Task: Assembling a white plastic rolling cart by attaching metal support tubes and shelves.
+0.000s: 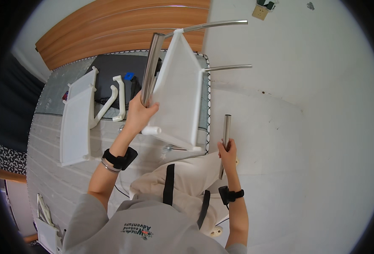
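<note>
My left hand [141,112] is closed around an upright shiny metal tube [153,59]; whether a second tube lies behind it, I cannot tell. Just right of that hand, a white shelf panel [179,84] stands tilted on edge. Metal tubes [223,23] reach out to the right from its far corners, and a short metal tube [177,148] shows by its near edge. Over to the right, away from the panel, my right hand [228,153] grips another metal tube [227,127], held nearly upright, its lower end by my knee.
On the bed [47,135] at left lie a second white shelf panel [76,131] and white curved bars [120,99]. Behind them is a dark flat board [115,63]. A wooden headboard [123,21] closes the far side. More white parts [47,235] are at the lower left.
</note>
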A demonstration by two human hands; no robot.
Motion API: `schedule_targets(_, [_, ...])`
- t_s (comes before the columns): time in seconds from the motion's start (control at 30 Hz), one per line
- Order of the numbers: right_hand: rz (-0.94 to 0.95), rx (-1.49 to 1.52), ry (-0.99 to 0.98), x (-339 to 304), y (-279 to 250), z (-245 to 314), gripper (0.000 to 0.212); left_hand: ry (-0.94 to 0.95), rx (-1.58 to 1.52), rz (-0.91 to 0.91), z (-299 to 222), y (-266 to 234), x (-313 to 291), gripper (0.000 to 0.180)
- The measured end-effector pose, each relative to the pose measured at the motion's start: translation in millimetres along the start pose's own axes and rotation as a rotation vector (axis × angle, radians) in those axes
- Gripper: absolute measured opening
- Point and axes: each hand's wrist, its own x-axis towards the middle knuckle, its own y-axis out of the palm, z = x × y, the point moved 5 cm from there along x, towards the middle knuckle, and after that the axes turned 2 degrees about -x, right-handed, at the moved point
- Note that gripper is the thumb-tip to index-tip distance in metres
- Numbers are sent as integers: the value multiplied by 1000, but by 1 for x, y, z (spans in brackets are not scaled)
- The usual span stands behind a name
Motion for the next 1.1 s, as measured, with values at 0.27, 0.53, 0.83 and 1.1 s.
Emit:
schedule_targets(0.27, [-67,-283,77,14,-16,-37,28,-93,-353,-18,25,34,3,23])
schedule_targets(0.53, [55,-253,142,11,6,-21,23,-155,-550,-21,86,22,15,27])
schedule_targets(0.83, [67,-378,32,1,53,6,22,-286,-523,-95,195,-14,-2,23])
schedule_targets(1.1, [-92,-602,-200,-9,77,19,34,-374,-241,-1,230,-13,-19,22])
